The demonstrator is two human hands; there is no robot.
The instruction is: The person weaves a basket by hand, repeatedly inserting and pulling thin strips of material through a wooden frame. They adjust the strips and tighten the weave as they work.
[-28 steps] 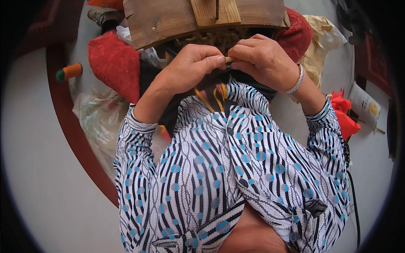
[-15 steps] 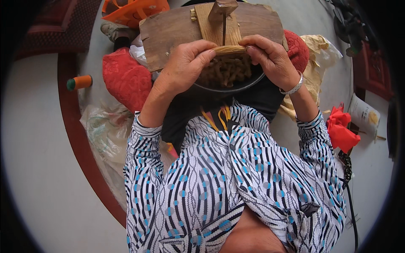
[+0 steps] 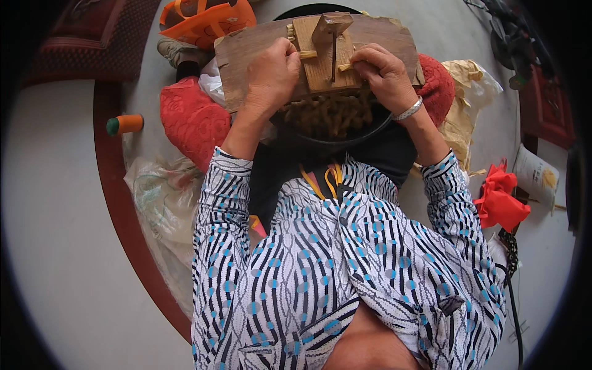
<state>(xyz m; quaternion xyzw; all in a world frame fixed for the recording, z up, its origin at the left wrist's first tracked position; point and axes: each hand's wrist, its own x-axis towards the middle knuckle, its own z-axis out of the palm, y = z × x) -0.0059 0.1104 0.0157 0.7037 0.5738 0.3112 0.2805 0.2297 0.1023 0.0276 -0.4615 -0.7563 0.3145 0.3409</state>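
My left hand (image 3: 271, 73) is closed in a pinch on a short yellowish strip bundle (image 3: 308, 55) that points at an upright metal blade (image 3: 334, 57). On the blade's other side my right hand (image 3: 385, 73) pinches a second yellowish strip bundle (image 3: 344, 67), most of it hidden by the fingers. A gap shows between the two ends. The blade stands below a wooden arm (image 3: 333, 23) on a small light wooden block (image 3: 308, 77). That block rests on a wide wooden board (image 3: 240, 68). Below the board, a black basin (image 3: 333, 143) holds many brownish finger-like pieces (image 3: 333, 116).
Several short pale pieces (image 3: 290, 32) lie beside the block. Around me are an orange bag (image 3: 209, 28), an orange thread spool (image 3: 126, 124), clear plastic (image 3: 163, 191), brown paper (image 3: 456, 117), a red cloth-like item (image 3: 502, 197) and a white cup-like container (image 3: 535, 176).
One bundle stretched between both hands in front of the blade before. Now each hand has a separate end, one on each side of the blade, and both hands are farther apart.
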